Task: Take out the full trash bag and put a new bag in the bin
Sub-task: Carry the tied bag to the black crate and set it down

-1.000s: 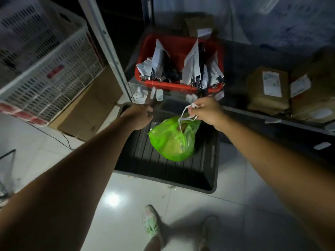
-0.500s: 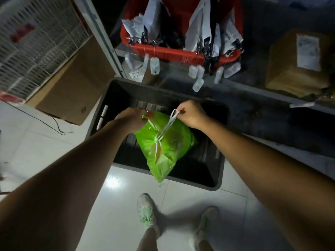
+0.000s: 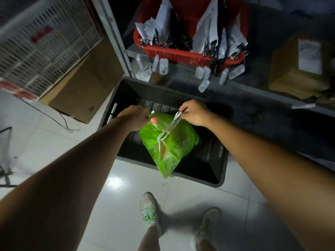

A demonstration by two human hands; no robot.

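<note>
A full bright green trash bag hangs over a dark, shallow plastic bin that sits on the white tiled floor. White drawstrings run up from the bag's gathered neck. My right hand pinches the loop of the drawstrings above the bag's right side. My left hand is closed on the bag's top left edge. The bag's lower tip hangs past the bin's near rim. The bin's ribbed bottom shows around the bag.
A red basket of packets with dangling clear tags sits on a metal shelf behind the bin. A cardboard box and a white crate stand at left, taped parcels at right. My two shoes stand on the tiles.
The view has tilted down. My left hand came from the bin's far rim onto the bag's top. The bag now hangs lower, towards the near rim.
</note>
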